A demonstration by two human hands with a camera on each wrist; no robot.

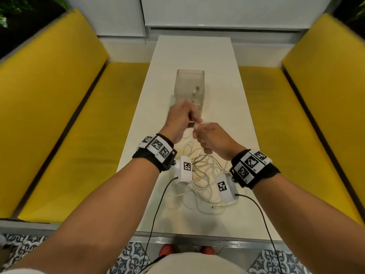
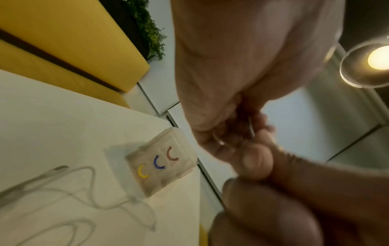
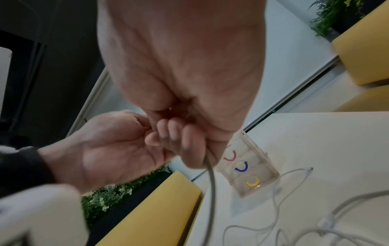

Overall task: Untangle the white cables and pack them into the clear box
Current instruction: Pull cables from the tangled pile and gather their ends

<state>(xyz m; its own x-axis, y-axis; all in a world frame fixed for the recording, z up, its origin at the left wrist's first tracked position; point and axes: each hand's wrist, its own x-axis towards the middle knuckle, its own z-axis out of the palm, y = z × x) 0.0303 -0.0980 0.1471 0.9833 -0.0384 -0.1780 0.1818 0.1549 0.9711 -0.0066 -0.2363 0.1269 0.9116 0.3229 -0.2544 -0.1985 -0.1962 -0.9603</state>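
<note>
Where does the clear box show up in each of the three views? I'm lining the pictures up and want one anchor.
Head view: the clear box stands mid-table, just beyond both hands.
Left wrist view: the box lies lower centre, left of the fingers, on the white table.
Right wrist view: the box lies right of centre, below the curled fingers.
Shared landmark: the red, blue and yellow arcs in the box, seen in both wrist views; the yellow benches appear in all three.

white table [image 1: 217, 62] | 2 yellow benches [image 1: 59, 107] | patterned tile floor [image 1: 130, 260] | ceiling lamp [image 2: 376, 58]
</note>
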